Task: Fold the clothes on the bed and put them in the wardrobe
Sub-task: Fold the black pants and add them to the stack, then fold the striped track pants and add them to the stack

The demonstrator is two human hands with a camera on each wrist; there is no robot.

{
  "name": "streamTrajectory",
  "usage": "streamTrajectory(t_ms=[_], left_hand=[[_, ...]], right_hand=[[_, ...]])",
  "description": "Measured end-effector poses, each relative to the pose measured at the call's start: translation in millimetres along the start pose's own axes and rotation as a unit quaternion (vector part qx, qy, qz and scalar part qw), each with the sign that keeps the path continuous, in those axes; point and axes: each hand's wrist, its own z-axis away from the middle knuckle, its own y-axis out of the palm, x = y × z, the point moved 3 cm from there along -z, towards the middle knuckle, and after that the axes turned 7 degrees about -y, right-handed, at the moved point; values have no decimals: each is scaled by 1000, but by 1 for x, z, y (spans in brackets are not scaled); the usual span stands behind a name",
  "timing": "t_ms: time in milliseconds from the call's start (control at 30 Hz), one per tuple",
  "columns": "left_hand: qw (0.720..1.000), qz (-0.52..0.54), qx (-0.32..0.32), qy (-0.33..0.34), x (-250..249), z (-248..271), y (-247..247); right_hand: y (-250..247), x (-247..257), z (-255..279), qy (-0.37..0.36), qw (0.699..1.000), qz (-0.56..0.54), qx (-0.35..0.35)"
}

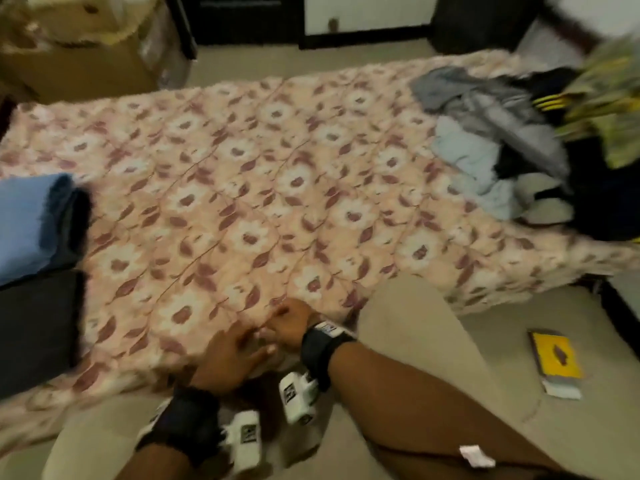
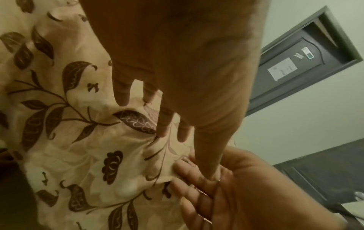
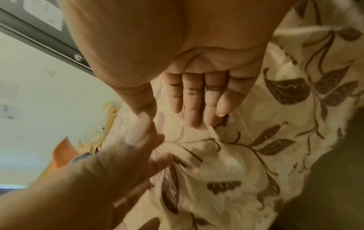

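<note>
The bed (image 1: 263, 174), covered by a floral sheet in pink, cream and maroon, fills most of the head view. At its far right corner lies a loose pile of unfolded clothes (image 1: 502, 140): grey, pale blue, dark pieces and 1 with yellow stripes. This pile is well apart from both hands. At the left edge of the bed sits a folded stack (image 1: 38, 223), a blue piece on top of dark ones, with another dark folded piece (image 1: 38, 327) just beside it toward the near edge; these too lie apart from the hands.

Both hands meet at the near edge of the bed, roughly at its middle. The left hand (image 1: 230, 362) has its fingers straight and spread, tips down on the sheet, as the left wrist view shows (image 2: 177, 87). The right hand (image 1: 289, 325) also has fingers stretched out and together, their tips on a small ridge of sheet in the right wrist view (image 3: 199, 99); its thumb touches the left hand's fingers. Neither hand grasps any garment; both lie loose against the sheet.

Each wrist carries a black strap with a white camera. On the floor to the right of the bed lies a yellow-covered book (image 1: 554, 358).
</note>
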Motion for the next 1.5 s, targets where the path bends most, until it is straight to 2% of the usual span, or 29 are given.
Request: streamTrajectory(t_ms=[33,133,200,267,333,400,467,533,600,667,700,767,800,833,967,1067,1167,1267,1367,1433,1500], left_hand=[[1000,2,-6,0,-6,1,0],[994,50,-70,-61,-7,-10,11],[993,34,-96,-54,-17,-18,26],[993,28,-96,-60,-22,-30,43],[995,13,-85,-57,-41,-37,55],[996,2,-36,-81,-58,-46,67],[998,3,-15,-63,-76,-53,70],[997,-24,54,-59,-96,-63,78],[986,-64,141,-54,-123,-66,79],[981,-55,184,-36,-156,-73,82],[984,-75,160,-33,-176,-78,90],[994,-94,59,-1,-207,-84,101],[995,-88,37,-5,-224,-82,108],[995,-85,52,-18,-242,-85,118],[986,-127,84,74,-330,-98,147],[976,-137,124,115,-389,-119,178],[962,-157,131,181,-448,-144,210],[947,-199,130,218,-500,-165,244],[922,-239,130,277,-548,-178,272],[889,-291,130,328,-581,-182,289],[858,-325,94,385,-620,-189,303]], right_hand=[[-11,4,10,-15,1000,-16,-4],[-49,2,36,2,992,-122,-42],[-79,-9,51,-5,985,-156,-71],[-119,-15,77,-30,976,-148,-155],[-161,-30,100,-34,951,-168,-258],[-201,-45,121,-53,915,-222,-332],[-234,-59,136,-62,881,-264,-387],[-260,-86,145,-55,868,-249,-427],[-276,-130,144,-4,873,-222,-434],[-292,-171,147,48,857,-260,-442],[-300,-187,148,66,835,-313,-448],[-316,-207,148,69,796,-380,-466],[-326,-215,146,57,777,-382,-497],[-335,-222,142,48,762,-385,-519],[-350,-234,124,53,755,-408,-511],[-365,-248,115,56,738,-416,-529],[-380,-261,112,62,714,-431,-548],[-392,-274,116,63,702,-428,-566],[-406,-296,123,85,661,-420,-616],[-413,-310,130,99,616,-414,-663],[-418,-320,136,94,583,-409,-695]])
